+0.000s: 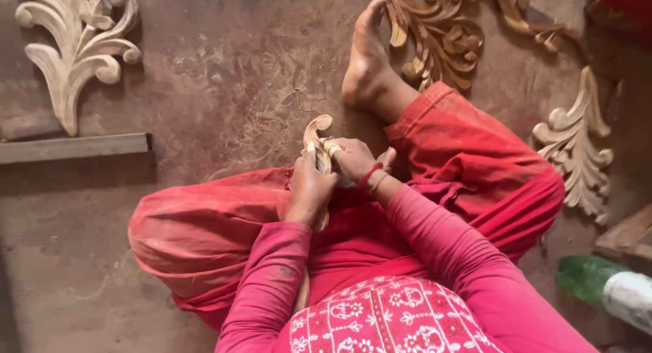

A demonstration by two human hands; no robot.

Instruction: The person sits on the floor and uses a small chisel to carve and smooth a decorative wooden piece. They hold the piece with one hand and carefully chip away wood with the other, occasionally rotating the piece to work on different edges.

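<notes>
Both hands close on one small carved wooden scroll piece (318, 144): the left hand (309, 188) wraps its lower length in a full, tight grip, thumb running up the pale wood; the right hand (353, 159) pinches the upper part just below the curled tip, its fingers narrow around the wood, and whether it also holds a scrap of abrasive or a small tool I cannot tell. The scroll piece stands nearly upright over the person's lap, its curl pointing away from the body, its lower end showing below the left hand.

Seen from the head camera, everything else lies around that scroll piece: the bare foot (367, 54) stretches out just beyond it on the dusty floor (224, 75); a pale carved leaf ornament (78, 47) lies far to its left, with a flat wooden batten (73, 148) below that; a darker carved scrollwork panel (441, 34) sits beyond and to its right; another pale acanthus carving (577, 149) lies well to the right; a green and white bottle (608, 288) lies nearer the body on that side.

To my judgement the work goes best with the left hand holding the piece steady against the knee; the right should make short, light strokes following the curve, sparing the thin curl.
</notes>
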